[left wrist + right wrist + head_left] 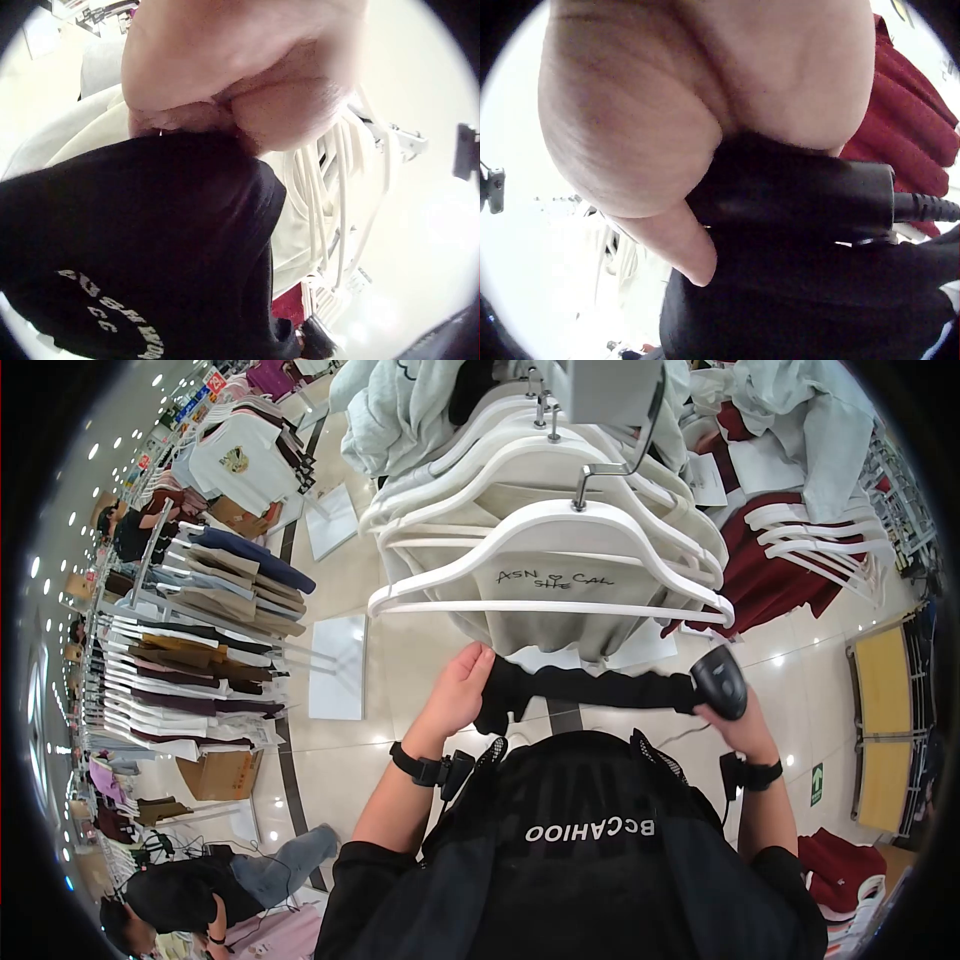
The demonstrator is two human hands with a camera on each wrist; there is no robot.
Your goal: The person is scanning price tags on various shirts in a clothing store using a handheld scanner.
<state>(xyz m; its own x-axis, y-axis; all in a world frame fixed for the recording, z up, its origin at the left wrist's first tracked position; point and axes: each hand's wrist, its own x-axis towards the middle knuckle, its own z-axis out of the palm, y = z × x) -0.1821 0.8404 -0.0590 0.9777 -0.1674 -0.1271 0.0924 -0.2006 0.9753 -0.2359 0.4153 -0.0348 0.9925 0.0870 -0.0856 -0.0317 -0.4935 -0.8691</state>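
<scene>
A black garment with light lettering, legible in part in the left wrist view, is stretched between both hands. The left hand pinches one end of it; in the left wrist view the curled fingers of that hand press into the cloth. The right hand grips a black handheld device, whose handle and cable show in the right wrist view. Beneath the right hand, the garment lies against the handle; whether those fingers also hold cloth is partly hidden.
White hangers with pale garments hang from a rail just ahead. Dark red garments hang to the right. More clothes racks and a cardboard box stand at left, where another person leans over. Yellow panels are at far right.
</scene>
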